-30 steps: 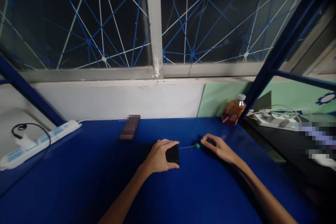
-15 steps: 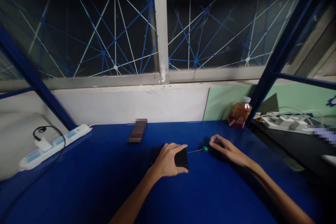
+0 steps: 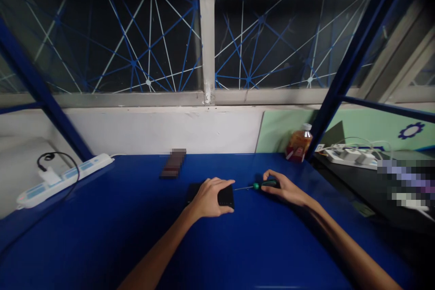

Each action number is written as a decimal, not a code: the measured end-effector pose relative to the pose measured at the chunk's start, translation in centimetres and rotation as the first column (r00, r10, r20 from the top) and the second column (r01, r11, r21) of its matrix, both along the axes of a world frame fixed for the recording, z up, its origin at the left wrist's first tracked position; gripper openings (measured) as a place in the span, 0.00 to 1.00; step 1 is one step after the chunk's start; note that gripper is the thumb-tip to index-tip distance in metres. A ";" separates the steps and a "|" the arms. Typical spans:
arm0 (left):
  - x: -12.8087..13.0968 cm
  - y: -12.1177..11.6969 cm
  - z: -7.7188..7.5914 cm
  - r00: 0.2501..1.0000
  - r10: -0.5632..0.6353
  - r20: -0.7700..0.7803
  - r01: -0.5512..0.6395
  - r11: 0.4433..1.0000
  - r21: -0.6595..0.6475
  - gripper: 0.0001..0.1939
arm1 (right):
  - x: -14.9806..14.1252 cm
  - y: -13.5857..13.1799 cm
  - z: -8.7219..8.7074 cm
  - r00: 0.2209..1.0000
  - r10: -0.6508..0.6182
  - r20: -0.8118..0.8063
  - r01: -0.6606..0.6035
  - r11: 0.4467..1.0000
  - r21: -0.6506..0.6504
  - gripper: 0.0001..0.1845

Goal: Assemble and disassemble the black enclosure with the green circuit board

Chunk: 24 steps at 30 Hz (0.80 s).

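One set of fingers, on the left hand (image 3: 208, 198), is clamped across a flat black case (image 3: 225, 195) at the centre of the frame, thumb at its near edge and forefinger at its far edge. Right of centre, the thumb and forefinger of the right hand (image 3: 287, 188) close on the dark handle of a green-collared screwdriver (image 3: 256, 186). Its thin shaft points left toward the case's end; whether the tip touches is unclear. Both things are on a blue desk (image 3: 217, 249). Beyond the case, left of centre, lies a pixelated brown object (image 3: 174, 163). A capped bottle (image 3: 299, 145) stands at the desk's far right corner; a white power strip (image 3: 70, 177) lies at the left.
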<state>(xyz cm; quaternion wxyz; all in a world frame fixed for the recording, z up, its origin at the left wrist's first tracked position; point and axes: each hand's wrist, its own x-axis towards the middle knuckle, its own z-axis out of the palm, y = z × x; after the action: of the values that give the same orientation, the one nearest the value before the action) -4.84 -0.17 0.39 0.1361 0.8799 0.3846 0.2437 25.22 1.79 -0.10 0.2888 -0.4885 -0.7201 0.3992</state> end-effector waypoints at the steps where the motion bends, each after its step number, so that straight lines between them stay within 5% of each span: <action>1: 0.0 0.0 0.0 1.000 0.001 -0.004 -0.001 1.000 0.003 0.41 | 0.1 0.0 -0.1 1.000 0.014 -0.014 -0.015 0.999 -0.052 0.23; 3: 0.0 0.0 0.0 1.000 0.001 -0.011 -0.001 1.000 0.012 0.41 | 0.2 0.4 -0.5 1.000 -0.009 0.007 0.009 0.999 -0.044 0.23; 7: 0.4 0.6 -0.2 1.000 0.011 -0.021 -0.010 0.999 0.035 0.41 | 0.0 1.5 -0.9 0.983 -0.117 0.139 0.076 0.961 0.266 0.26; 16: 0.8 1.5 -0.7 0.997 0.065 -0.033 -0.065 0.998 0.017 0.45 | 0.8 2.6 -1.4 0.996 -0.036 0.086 0.017 0.976 0.218 0.23; 24: 0.5 1.0 -0.5 0.998 0.037 -0.043 -0.036 0.999 0.036 0.41 | 0.0 0.6 -0.4 0.969 -0.079 0.233 0.012 0.962 0.272 0.24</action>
<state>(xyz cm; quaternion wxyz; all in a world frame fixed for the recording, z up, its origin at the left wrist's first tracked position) -4.30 0.87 -0.11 0.1075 0.8802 0.3990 0.2336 25.26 2.41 -0.48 0.2717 -0.5063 -0.7859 0.2284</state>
